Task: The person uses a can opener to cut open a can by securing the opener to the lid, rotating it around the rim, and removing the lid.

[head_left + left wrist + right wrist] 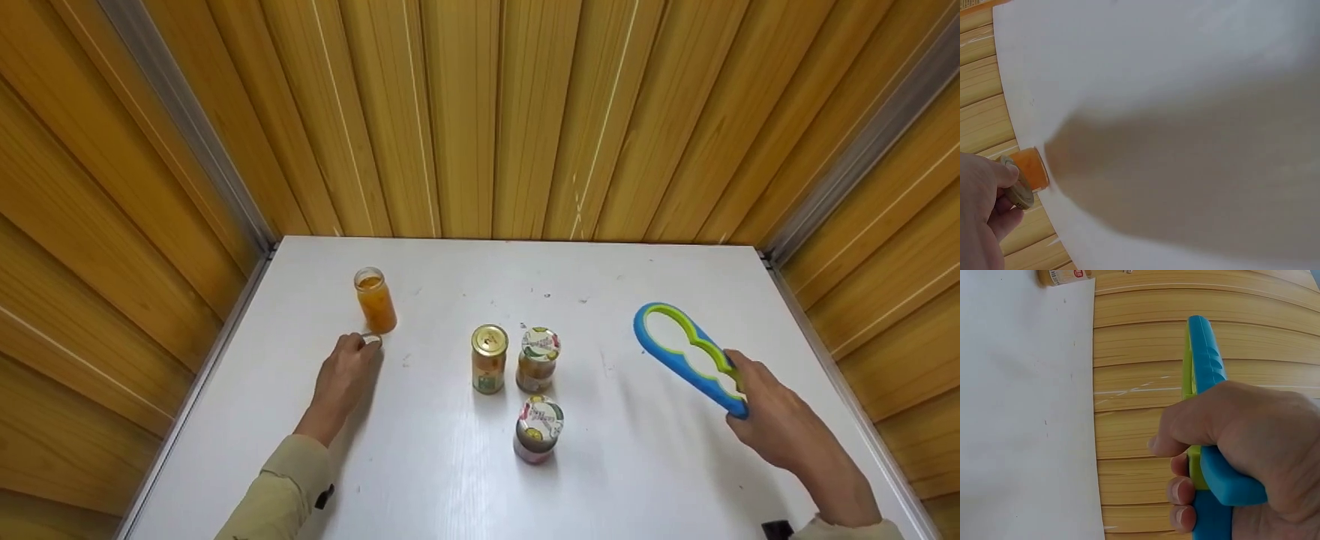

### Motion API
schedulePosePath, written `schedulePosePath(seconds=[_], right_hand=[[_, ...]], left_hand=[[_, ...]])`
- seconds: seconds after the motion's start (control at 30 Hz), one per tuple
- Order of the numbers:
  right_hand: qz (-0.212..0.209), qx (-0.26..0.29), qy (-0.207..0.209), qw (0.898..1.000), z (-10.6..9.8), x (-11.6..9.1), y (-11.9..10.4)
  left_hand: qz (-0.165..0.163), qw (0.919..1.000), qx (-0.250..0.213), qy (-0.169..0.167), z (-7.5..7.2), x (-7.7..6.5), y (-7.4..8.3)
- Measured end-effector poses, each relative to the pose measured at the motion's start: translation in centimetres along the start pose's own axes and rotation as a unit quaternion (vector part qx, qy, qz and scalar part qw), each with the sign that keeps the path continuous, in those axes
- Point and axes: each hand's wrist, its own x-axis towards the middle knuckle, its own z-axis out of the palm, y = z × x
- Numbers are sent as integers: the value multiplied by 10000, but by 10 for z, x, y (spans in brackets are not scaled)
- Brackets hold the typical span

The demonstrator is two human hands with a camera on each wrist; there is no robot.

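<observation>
My left hand (343, 381) pinches a round jar lid (1021, 190) between thumb and fingers, tilted on its edge in the left wrist view. Just beyond that hand stands a lidless glass jar (377, 307) with orange contents. At the right side of the table, my right hand (780, 420) grips a blue and green jar opener (684, 369) by one end. Its scalloped inner loop points forward and left. The fingers wrap round the opener (1205, 354) in the right wrist view.
Three lidded jars stand near the middle of the white table (442, 480): a gold-lidded jar (489, 367), a jar with a printed lid (538, 364) beside it, and another printed-lid jar (537, 435) nearer me. Wood-patterned walls (465, 120) enclose the back and sides.
</observation>
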Motion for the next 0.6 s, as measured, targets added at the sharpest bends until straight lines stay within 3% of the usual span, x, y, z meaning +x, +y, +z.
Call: schedulePosePath(seconds=[0.07, 0.17, 0.27, 0.5, 0.6], right_hand=[[23, 24, -38, 10000, 2, 0, 1], [42, 52, -68, 10000, 4, -1, 2], [5, 68, -45, 10000, 6, -1, 3], [-55, 128, 41, 9999, 7, -3, 5], [94, 122, -87, 9998, 7, -2, 5]], left_hand=[[-837, 9943, -646, -120, 1, 0, 0], [-1219, 9877, -942, -269, 2, 0, -2], [-1263, 9865, -1011, -248, 3, -1, -4], [-764, 9938, -801, -139, 9, -1, -10], [-803, 9939, -725, -213, 12, 0, -10]])
